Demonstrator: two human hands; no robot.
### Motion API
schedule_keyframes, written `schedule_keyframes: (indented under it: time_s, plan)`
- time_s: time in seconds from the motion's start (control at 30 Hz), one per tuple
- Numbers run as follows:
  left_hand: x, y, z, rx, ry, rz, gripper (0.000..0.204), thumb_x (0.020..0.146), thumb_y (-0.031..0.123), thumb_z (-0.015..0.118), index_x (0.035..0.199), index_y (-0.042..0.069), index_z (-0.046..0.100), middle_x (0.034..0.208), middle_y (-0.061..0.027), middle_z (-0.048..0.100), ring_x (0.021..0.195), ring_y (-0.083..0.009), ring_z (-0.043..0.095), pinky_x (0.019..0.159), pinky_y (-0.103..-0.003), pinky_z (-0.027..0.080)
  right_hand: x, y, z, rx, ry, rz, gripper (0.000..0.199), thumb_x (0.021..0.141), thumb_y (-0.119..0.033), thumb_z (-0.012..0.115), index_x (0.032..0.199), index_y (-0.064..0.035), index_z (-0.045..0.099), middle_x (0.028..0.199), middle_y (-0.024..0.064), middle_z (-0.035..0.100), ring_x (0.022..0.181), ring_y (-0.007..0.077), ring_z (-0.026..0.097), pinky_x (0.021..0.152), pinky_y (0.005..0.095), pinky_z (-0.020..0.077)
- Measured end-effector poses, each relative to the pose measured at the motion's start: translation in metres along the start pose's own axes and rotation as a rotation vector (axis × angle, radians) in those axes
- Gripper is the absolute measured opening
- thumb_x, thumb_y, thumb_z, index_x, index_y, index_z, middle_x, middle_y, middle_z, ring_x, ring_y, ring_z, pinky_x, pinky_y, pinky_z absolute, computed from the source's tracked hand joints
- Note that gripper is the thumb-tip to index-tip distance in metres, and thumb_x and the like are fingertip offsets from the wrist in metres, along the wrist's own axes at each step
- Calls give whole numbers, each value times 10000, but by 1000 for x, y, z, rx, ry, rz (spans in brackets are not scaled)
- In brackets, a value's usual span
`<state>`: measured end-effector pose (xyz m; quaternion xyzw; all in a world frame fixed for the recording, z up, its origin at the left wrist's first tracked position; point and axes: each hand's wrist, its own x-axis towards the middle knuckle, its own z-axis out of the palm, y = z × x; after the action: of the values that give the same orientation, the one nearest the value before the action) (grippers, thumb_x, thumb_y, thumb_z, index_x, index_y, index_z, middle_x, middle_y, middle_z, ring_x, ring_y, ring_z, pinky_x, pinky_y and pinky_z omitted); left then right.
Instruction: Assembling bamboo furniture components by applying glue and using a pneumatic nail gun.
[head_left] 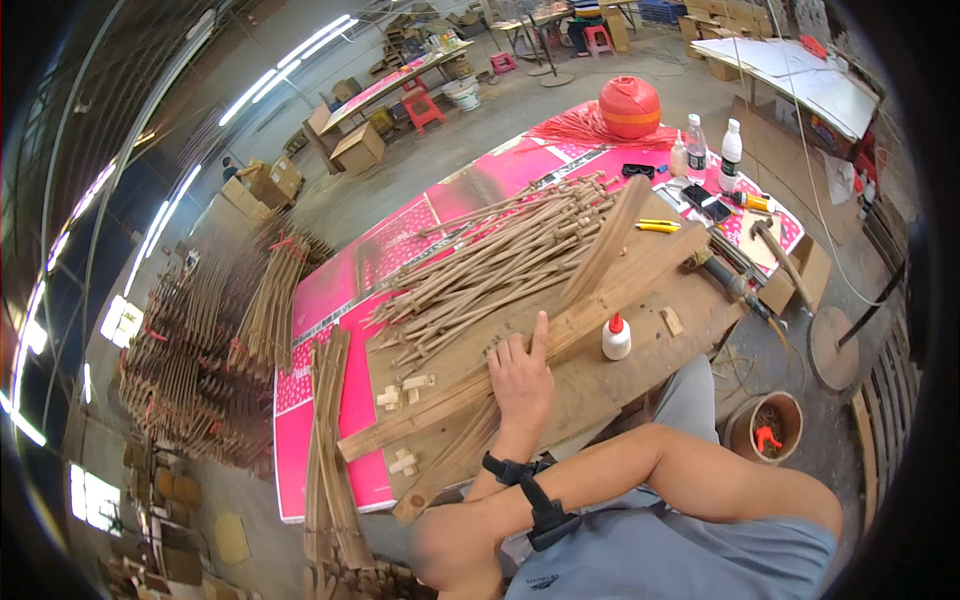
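Left hand is resting palm down at the centre of the frame, fingers laid over a long wooden plank, thumb spread; it is not visibly closing round the wood. Right forearm is lying across the lower centre of the frame; its right hand is not showing clearly near the blurred lower edge, so its grip cannot be told. Governing relation: the plank is lying directly under the left hand, its long axis running from lower left to upper right, while the fingers are pointing upward across it. Left hand is therefore the nearer one. A stick pile is lying above the plank; a glue bottle is standing just below it, right of centre.
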<state>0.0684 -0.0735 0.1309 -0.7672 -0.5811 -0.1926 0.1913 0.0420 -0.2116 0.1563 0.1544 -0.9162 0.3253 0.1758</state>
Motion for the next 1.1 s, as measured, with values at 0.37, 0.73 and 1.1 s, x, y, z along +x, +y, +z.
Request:
schedule_keyframes:
  time_s: [0.37, 0.73, 1.1]
  plan:
    - [-61, -50, -27, -23, -105, -308, 938, 774, 73, 768, 1619, 238, 394, 1137, -164, 565, 1084, -384, 547, 974, -521, 432, -105, -101, -222, 610, 776, -662, 551, 999, -469, 462, 1149, 34, 630, 1124, 157, 591, 1074, 317, 556, 951, 459, 439]
    - [-89, -70, -23, -129, -100, -416, 960, 743, 8, 750, 1615, 219, 409, 1133, -183, 561, 1078, -423, 538, 972, -540, 426, -68, -127, -194, 612, 1305, -980, 451, 753, -298, 514, 891, 82, 716, 872, 211, 636, 775, 304, 608, 672, 379, 498]
    - [-108, -61, -24, -178, -136, -452, 956, 742, 11, 751, 1613, 217, 412, 1133, -181, 561, 1075, -417, 543, 968, -529, 432, -64, -142, -191, 749, 1305, -932, 387, 806, -263, 521, 895, 62, 712, 902, 169, 654, 815, 285, 619, 687, 389, 495]
